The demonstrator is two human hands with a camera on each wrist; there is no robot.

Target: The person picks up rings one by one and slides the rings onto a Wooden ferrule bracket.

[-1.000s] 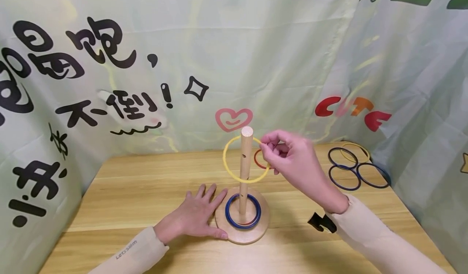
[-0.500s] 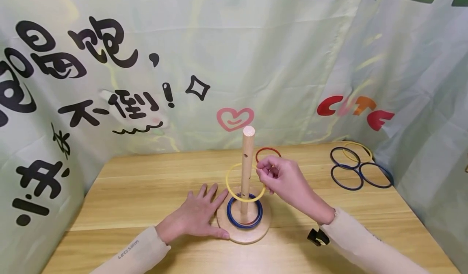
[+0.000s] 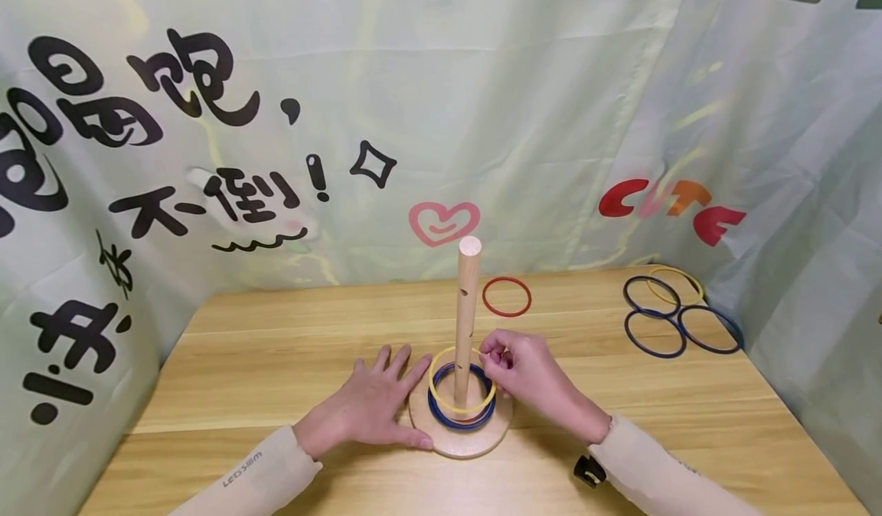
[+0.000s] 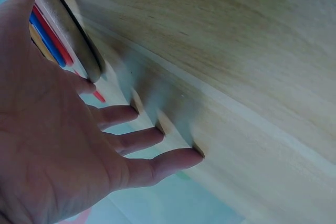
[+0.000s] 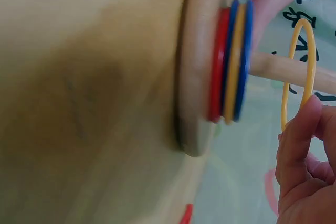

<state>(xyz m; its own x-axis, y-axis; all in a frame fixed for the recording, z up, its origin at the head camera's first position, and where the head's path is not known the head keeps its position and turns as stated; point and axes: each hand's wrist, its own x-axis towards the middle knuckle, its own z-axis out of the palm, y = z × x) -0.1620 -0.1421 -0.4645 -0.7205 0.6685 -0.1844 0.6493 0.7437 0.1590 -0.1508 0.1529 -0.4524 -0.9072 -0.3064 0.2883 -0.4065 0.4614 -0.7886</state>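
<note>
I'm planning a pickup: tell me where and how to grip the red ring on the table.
Likely best: pinch the red ring by its right rim, from above right. It's a thin loop lying flat on the table, with the wooden peg to its left.

The right hand [image 3: 529, 370] now holds the thin yellow ring [image 3: 463, 411] farther down the round wooden peg [image 3: 467, 294], lower centre.

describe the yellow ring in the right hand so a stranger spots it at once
Find the upright wooden peg on its round base. Low around that peg is a thin yellow ring, its side pinched by the right hand. It alone is held up, with a gap between it and the stacked rings below.
</note>
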